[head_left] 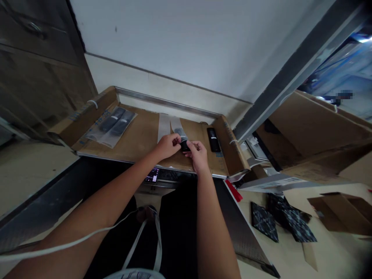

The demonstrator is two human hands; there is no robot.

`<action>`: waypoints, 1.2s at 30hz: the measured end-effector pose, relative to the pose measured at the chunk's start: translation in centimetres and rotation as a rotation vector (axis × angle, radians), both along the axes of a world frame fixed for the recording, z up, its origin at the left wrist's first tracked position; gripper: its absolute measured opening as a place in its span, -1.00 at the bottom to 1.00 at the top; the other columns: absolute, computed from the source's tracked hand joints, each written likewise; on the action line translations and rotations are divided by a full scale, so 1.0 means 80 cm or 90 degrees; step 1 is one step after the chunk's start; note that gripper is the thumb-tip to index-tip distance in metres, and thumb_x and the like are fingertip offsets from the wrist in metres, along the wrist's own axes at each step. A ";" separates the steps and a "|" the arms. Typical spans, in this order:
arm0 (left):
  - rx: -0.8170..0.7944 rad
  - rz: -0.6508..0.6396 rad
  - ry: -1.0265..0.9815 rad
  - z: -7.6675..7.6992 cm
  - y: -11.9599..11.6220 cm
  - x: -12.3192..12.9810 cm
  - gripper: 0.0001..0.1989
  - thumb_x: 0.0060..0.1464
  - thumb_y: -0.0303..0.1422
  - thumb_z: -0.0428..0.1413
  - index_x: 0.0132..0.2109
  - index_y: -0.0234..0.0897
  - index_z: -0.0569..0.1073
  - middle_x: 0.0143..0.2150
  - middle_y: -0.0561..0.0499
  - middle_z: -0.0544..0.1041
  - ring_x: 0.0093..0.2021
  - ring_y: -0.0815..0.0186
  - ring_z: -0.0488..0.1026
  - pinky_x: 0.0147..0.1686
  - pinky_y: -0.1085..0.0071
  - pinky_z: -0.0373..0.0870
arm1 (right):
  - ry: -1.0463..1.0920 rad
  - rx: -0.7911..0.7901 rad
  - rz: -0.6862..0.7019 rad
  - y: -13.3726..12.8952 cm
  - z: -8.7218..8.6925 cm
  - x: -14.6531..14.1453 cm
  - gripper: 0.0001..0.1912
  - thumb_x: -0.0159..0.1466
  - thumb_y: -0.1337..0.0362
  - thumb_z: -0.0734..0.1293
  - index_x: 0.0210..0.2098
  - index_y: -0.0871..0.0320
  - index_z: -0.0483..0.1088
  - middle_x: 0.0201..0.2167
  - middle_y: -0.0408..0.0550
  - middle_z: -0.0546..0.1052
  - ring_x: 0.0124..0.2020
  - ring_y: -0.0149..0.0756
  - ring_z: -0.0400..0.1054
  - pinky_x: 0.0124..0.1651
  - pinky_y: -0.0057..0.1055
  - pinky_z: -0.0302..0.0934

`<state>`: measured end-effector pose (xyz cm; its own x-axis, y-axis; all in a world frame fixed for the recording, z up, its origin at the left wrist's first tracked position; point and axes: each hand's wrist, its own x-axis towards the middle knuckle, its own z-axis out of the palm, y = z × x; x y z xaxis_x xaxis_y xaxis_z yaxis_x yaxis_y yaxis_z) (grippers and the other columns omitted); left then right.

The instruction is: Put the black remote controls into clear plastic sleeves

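Note:
On the cardboard-lined tray [142, 130], my left hand [170, 145] pinches the left side of a translucent sleeve [178, 128] around a black item [184, 145]. My right hand [198, 154] grips that black item near its lower right end, fingers curled. Right of my hands lies another black item [213, 139] with a white label. At the tray's left, dark items [117, 122] sit in translucent bags. A flat translucent strip [164, 128] lies just left of the sleeve.
Raised cardboard sides [232, 143] edge the tray. A phone-like screen [152, 175] shows below its front edge. A large cardboard box [322, 135] stands right; dark patterned pieces [290, 217] and an open box [343, 213] lie on the floor. A white cord [72, 243] crosses my left arm.

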<state>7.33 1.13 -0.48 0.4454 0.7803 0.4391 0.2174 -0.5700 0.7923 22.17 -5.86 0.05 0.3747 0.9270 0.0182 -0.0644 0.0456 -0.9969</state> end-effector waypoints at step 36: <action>-0.131 -0.156 -0.093 0.006 -0.001 -0.001 -0.96 -0.10 -0.48 0.07 -0.40 -0.30 0.38 -0.47 0.11 0.37 -0.45 0.43 0.28 -0.41 0.47 0.20 | 0.048 -0.031 0.026 0.009 -0.011 0.003 -0.53 -0.09 0.23 0.53 -0.23 0.14 0.35 -0.50 -0.20 0.55 -0.43 -0.33 0.51 -0.24 -0.34 0.48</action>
